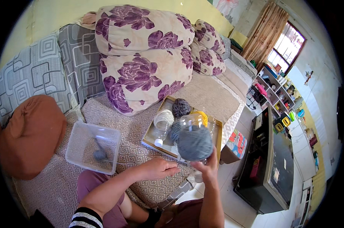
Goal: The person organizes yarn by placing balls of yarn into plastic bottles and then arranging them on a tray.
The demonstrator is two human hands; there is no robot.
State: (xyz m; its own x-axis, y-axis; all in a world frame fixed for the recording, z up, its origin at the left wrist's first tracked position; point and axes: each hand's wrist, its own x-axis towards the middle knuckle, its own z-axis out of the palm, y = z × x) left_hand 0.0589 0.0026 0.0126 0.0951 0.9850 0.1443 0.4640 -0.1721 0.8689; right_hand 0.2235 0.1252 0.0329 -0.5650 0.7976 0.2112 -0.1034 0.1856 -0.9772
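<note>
Right hand [207, 167] is clamped on a clear bottle [191, 121]; from my remote view, grey yarn [195, 143] bulges around its middle, and whether it is wound outside or packed inside, I cannot tell. I see the bottle held above the tray's near edge, toward the right corner. My left hand [161, 169] is curled just beside that same edge; I cannot tell whether its fingers pinch anything. Inside the tray [220, 131], white yarn [163, 118] sits along the left edge, with a white cap [158, 143] near the left corner. A dark ball [180, 108] rests near the far left corner. Left of the tray, a tub [74, 155] contains a small ball [99, 154].
</note>
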